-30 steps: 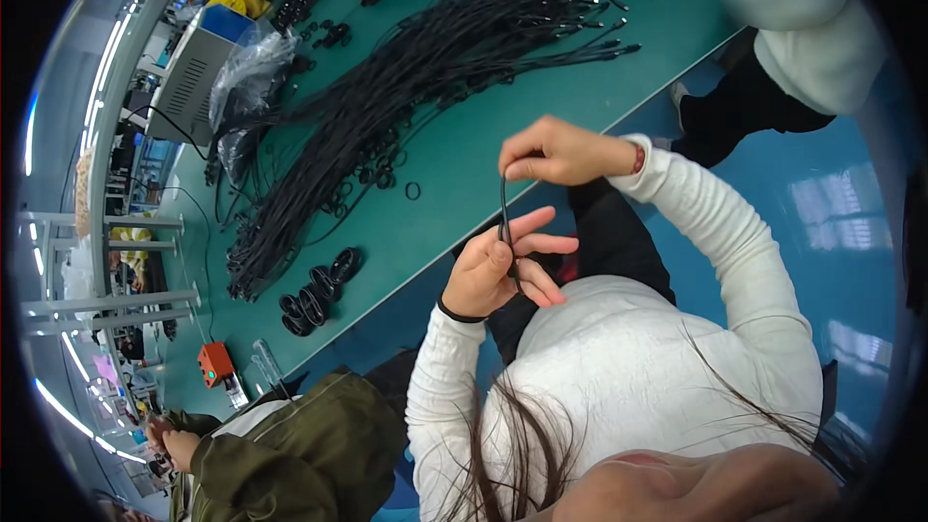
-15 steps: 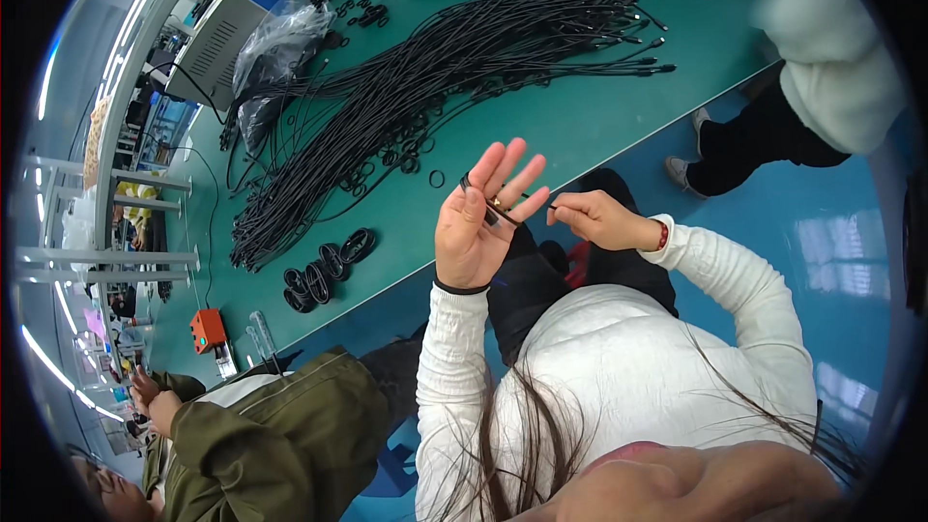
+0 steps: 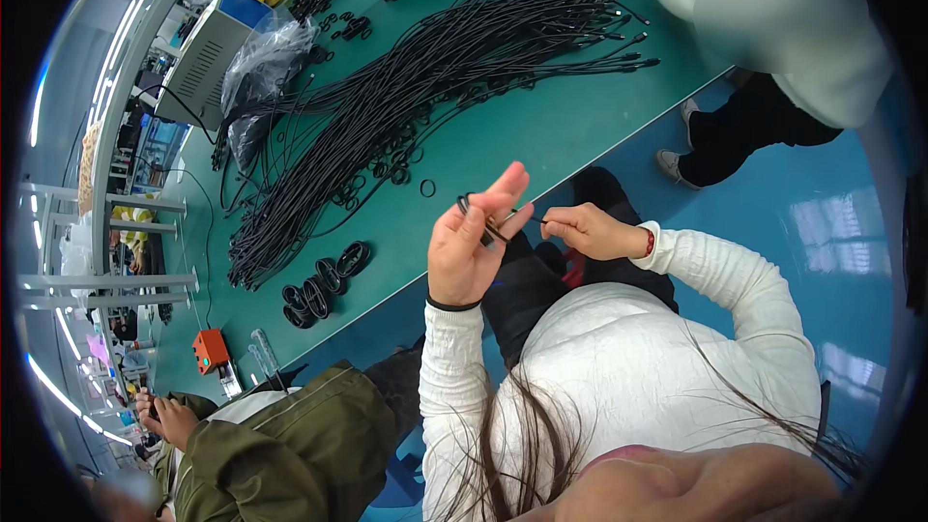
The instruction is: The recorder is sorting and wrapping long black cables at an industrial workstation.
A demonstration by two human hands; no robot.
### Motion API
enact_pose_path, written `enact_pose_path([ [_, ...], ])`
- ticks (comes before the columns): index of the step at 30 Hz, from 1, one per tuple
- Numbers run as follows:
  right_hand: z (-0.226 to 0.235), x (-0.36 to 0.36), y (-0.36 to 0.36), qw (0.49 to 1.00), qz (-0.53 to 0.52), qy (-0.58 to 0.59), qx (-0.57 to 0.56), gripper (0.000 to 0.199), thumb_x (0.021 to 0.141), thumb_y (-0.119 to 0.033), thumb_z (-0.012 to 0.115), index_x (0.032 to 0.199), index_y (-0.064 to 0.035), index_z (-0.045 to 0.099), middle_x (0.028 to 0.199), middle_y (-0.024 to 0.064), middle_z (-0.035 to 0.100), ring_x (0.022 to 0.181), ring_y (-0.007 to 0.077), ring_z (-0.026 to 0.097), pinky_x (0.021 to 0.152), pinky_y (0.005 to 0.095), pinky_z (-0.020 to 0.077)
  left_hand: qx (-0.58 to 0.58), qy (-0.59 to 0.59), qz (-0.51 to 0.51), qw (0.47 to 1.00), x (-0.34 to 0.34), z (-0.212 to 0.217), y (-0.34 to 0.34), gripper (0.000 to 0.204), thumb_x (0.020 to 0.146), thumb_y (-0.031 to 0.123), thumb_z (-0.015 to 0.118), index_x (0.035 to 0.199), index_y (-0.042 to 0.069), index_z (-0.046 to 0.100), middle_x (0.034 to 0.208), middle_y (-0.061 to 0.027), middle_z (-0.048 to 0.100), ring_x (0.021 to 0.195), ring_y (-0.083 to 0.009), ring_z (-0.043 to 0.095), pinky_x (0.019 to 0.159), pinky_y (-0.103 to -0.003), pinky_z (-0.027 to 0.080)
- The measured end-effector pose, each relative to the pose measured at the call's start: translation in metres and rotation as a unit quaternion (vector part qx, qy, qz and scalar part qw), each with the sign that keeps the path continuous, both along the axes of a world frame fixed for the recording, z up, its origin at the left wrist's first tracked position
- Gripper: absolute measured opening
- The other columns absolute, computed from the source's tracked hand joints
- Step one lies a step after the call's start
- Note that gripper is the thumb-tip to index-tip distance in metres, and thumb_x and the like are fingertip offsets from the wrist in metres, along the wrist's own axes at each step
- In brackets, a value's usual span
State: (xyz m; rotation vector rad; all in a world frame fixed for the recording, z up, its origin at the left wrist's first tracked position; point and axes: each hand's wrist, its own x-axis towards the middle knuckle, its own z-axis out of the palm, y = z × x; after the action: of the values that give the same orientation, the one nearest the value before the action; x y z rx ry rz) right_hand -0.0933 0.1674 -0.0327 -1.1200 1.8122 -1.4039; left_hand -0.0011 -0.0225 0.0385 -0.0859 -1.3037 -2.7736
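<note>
since half a second ago both hands have stayed raised over my lap, the left palm turned a little more open and the right drawn just beside it. left hand [image 3: 471, 246] has its grip part spread, fingers fanned up, thumb and forefinger pinching a small coil of thin black cable [image 3: 480, 219]. right hand [image 3: 592, 231] has its grip pressed together, nipping the cable's loose end near the left fingertips. by my judgement i am mid-wrap, winding the cable into a loop; the next move calls for steady tension and a tidy pass round the fingers.

beyond, at the centre left, finished black coils [image 3: 324, 282] lie on the green tabletop [image 3: 541, 126], with a long heap of loose cables [image 3: 435, 77] above. a crumpled clear plastic bag [image 3: 261, 63] sits at upper left beside a grey box machine [image 3: 203, 58]; a small orange box [image 3: 210, 348] sits at lower left.
</note>
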Motion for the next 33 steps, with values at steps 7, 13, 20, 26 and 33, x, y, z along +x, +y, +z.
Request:
enact_pose_path([
  [7,0.005,0.023,-0.002,1.000,0.004,-0.019,-0.013,0.019,0.097,-0.016,0.049,0.089,-0.0041,0.060,0.073,0.0045,0.061,0.056,0.0191,0.049,0.058,0.0296,0.0423,0.164,0.048,-0.080,0.982,0.006,-0.002,-0.014,0.043,0.101,0.019,0.042,0.133,-0.011,0.040,0.143,-0.0300,0.037,0.126,-0.0414,0.047,0.104,-0.044,0.043],
  [13,0.035,0.039,0.012,0.999,0.010,0.046,-0.001,0.011,0.091,-0.009,0.055,0.084,-0.0029,0.060,0.069,0.0057,0.060,0.053,0.0192,0.050,0.052,0.0273,0.0410,-0.009,0.068,0.106,0.992,-0.008,-0.016,-0.033,0.043,0.101,0.016,0.044,0.135,-0.010,0.040,0.141,-0.0261,0.042,0.127,-0.0381,0.047,0.100,-0.041,0.047],
  [20,0.101,0.013,0.021,0.918,0.015,0.396,0.022,0.010,0.081,-0.007,0.064,0.079,-0.0034,0.055,0.071,0.0039,0.061,0.055,0.0205,0.055,0.050,0.0275,0.0407,-0.224,-0.032,0.080,0.971,0.004,-0.022,-0.032,0.040,0.099,0.008,0.045,0.135,-0.008,0.041,0.141,-0.0220,0.044,0.127,-0.0362,0.048,0.100,-0.040,0.048],
  [26,0.108,-0.039,-0.017,0.936,-0.057,0.314,-0.149,0.005,0.077,-0.001,0.066,0.078,-0.0042,0.062,0.064,0.0047,0.056,0.051,0.0155,0.049,0.048,0.0257,0.0381,-0.114,-0.071,-0.153,0.979,0.018,-0.013,-0.003,0.047,0.099,0.011,0.046,0.142,-0.006,0.034,0.143,-0.0220,0.042,0.123,-0.0396,0.050,0.097,-0.040,0.050],
  [33,0.025,-0.020,-0.017,0.997,0.009,-0.055,-0.050,0.015,0.092,-0.016,0.057,0.088,-0.0040,0.066,0.074,0.0037,0.065,0.053,0.0158,0.048,0.052,0.0256,0.0407,0.111,0.050,-0.172,0.978,0.014,-0.013,-0.010,0.052,0.099,0.016,0.048,0.143,-0.005,0.031,0.149,-0.0225,0.031,0.123,-0.0420,0.050,0.096,-0.041,0.050],
])
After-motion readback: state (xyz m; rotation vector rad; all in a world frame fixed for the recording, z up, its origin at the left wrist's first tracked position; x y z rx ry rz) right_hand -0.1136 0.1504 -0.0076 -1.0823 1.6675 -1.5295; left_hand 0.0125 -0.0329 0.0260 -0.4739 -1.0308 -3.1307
